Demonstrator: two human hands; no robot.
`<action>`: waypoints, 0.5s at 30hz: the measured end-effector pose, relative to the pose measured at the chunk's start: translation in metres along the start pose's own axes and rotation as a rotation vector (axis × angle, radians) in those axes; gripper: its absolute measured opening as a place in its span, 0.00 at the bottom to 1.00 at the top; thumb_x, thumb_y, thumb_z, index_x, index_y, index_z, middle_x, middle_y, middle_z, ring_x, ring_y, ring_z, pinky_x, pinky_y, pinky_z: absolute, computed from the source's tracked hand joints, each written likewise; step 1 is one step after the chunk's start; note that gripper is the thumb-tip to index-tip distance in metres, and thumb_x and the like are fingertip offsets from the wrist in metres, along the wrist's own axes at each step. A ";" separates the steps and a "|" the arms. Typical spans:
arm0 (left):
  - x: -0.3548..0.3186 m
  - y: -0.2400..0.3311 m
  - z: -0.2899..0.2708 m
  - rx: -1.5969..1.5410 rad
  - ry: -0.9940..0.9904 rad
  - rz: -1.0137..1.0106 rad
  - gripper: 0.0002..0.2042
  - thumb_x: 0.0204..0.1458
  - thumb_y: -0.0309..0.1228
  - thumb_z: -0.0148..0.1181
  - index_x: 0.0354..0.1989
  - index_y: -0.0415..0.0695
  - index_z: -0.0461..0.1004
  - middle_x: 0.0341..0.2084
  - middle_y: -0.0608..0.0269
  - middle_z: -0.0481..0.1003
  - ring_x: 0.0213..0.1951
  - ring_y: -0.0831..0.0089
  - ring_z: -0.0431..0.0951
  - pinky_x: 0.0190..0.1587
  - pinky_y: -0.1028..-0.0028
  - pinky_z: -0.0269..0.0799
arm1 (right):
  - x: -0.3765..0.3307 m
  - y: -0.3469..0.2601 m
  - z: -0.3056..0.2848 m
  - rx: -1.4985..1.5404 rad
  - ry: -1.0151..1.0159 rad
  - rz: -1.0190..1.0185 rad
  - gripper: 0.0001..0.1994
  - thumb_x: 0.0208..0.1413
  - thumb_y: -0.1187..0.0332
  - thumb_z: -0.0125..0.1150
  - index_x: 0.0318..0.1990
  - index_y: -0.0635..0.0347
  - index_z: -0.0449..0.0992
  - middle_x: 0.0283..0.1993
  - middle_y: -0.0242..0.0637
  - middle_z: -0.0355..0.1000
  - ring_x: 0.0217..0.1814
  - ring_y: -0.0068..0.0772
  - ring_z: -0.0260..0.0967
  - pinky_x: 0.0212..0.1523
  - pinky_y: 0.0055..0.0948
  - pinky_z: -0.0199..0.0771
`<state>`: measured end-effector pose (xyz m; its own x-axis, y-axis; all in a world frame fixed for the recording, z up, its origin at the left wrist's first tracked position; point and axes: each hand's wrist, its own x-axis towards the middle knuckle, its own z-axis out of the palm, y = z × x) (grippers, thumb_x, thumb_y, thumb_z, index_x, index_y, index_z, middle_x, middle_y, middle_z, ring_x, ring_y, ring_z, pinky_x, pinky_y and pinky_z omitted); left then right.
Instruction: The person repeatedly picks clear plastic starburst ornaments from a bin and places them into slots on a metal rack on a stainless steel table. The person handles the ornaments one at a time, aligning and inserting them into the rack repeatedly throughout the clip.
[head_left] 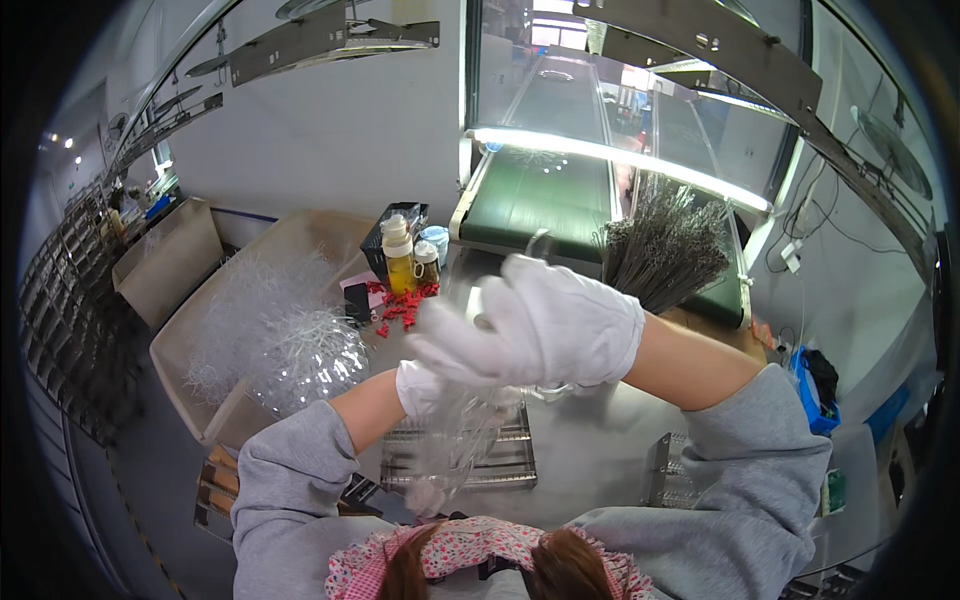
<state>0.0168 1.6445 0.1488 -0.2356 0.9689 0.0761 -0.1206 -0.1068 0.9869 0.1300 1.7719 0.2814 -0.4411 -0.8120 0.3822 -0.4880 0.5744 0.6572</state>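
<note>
Both my hands wear white gloves and meet over the middle of the table. My right hand [570, 325] reaches across in front, its fingers curled and smeared by motion. Behind it my left hand [418, 388] shows little more than its cuff; its fingers are hidden or blurred. A bundle of clear plastic strands [465, 435] hangs below the hands, and shiny loops stick out under the right glove. The right hand appears closed round the upper part of this bundle. Under the strands lies a slotted metal rack [510, 460].
Left stands a large beige bin [180, 345] heaped with clear strands [300, 350]. Beyond my hands are red clips [405, 312], a bottle of yellow liquid [399, 262] and a jar [427, 265]. A green conveyor [540, 200] runs away; thin metal wires [665, 250] bunch at its right.
</note>
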 end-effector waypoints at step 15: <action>-0.039 0.007 0.001 0.694 0.047 -0.069 0.43 0.35 0.36 0.78 0.62 0.37 0.63 0.53 0.50 0.72 0.55 0.63 0.73 0.60 0.66 0.68 | -0.059 -0.042 0.017 -0.168 0.056 0.332 0.14 0.43 0.67 0.68 0.40 0.53 0.74 0.42 0.37 0.71 0.38 0.41 0.72 0.37 0.37 0.74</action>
<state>0.0256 1.6065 0.1529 -0.2930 0.9559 0.0194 0.5038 0.1371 0.8529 0.1636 1.7974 0.2204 -0.5100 -0.5919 0.6241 -0.1935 0.7860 0.5872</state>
